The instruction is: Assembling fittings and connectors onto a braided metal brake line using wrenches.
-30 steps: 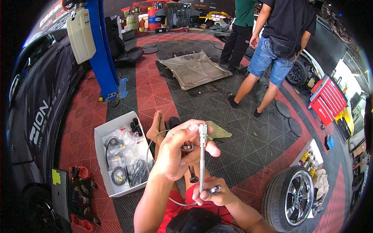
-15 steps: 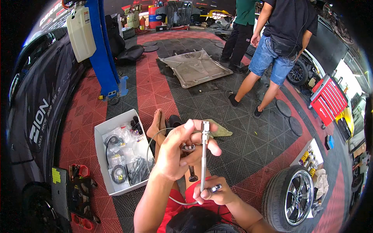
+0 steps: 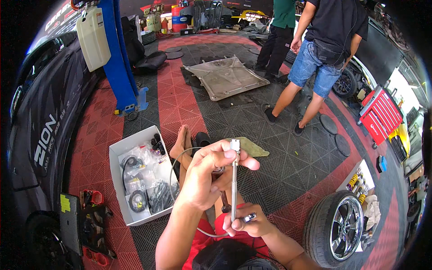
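Note:
My left hand [image 3: 204, 175] pinches a silver hose fitting [image 3: 235, 146] between thumb and fingers at the top of an upright braided metal hose [image 3: 233, 193]. A wrench [image 3: 226, 204] is also tucked in that hand; its dark end hangs below the palm, the rest partly hidden by the fingers. Lower down, my right hand [image 3: 252, 220] grips the hose, and the chrome end of a tool [image 3: 249, 218] sticks out of its fist; the tool's kind is unclear. The thin hose loops out left behind my left wrist.
A white box [image 3: 118, 180] of bagged parts stands to the left, near an open tool case [image 3: 69, 220]. At the right are a wheel [image 3: 315, 229] and a box of yellow springs [image 3: 357, 184]. Two people [image 3: 333, 40] stand ahead by a flat metal panel [image 3: 229, 81]. A blue post [image 3: 119, 58] rises far left.
My left thumb has come down onto the fitting, where it was raised before. The wrench in that hand has shifted slightly. My right hand stays in place on the hose.

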`<state>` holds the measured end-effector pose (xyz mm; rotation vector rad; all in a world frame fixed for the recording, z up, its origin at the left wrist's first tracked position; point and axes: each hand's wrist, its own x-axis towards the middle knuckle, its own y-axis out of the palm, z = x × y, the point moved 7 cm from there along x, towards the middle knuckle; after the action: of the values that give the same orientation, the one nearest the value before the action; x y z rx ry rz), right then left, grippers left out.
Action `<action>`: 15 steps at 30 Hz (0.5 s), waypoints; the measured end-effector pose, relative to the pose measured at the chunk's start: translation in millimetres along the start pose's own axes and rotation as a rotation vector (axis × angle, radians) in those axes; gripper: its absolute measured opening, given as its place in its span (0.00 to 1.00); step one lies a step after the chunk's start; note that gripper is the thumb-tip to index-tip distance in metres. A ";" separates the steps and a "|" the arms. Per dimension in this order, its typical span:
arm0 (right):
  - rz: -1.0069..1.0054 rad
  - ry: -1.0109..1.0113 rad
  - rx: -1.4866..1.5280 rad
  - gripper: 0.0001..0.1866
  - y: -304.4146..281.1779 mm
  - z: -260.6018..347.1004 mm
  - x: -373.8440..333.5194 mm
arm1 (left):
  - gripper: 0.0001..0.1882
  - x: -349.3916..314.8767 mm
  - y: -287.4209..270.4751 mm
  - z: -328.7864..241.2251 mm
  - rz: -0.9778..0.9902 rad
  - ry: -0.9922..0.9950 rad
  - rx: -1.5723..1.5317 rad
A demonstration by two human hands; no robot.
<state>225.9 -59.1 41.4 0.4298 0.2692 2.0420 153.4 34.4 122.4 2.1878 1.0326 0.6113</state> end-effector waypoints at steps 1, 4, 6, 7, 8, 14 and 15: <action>0.007 -0.002 0.006 0.15 0.3 0.1 -0.1 | 0.11 -0.4 1.0 -0.5 0.001 -0.002 0.011; 0.004 -0.002 0.007 0.15 1.5 3.2 0.8 | 0.12 -0.9 1.4 1.1 0.006 0.006 0.022; 0.005 -0.007 0.013 0.15 2.1 2.3 1.0 | 0.12 -0.9 0.7 1.7 0.008 0.017 0.024; 0.005 -0.011 0.018 0.15 2.2 2.1 1.0 | 0.13 -0.5 0.3 1.3 0.007 0.027 0.018; 0.005 -0.011 0.018 0.15 1.6 1.5 0.8 | 0.13 0.2 -0.5 1.3 0.007 0.037 0.010; 0.008 -0.011 -0.002 0.14 -0.7 0.2 -0.9 | 0.13 -0.1 -2.6 0.5 0.016 0.073 0.027; 0.004 -0.002 -0.015 0.14 0.6 0.5 -0.1 | 0.13 -1.6 -3.2 -0.5 0.012 0.074 0.029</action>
<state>225.7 -59.4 42.0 0.4235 0.2524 2.0464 150.5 34.8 120.3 2.2124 1.0734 0.6919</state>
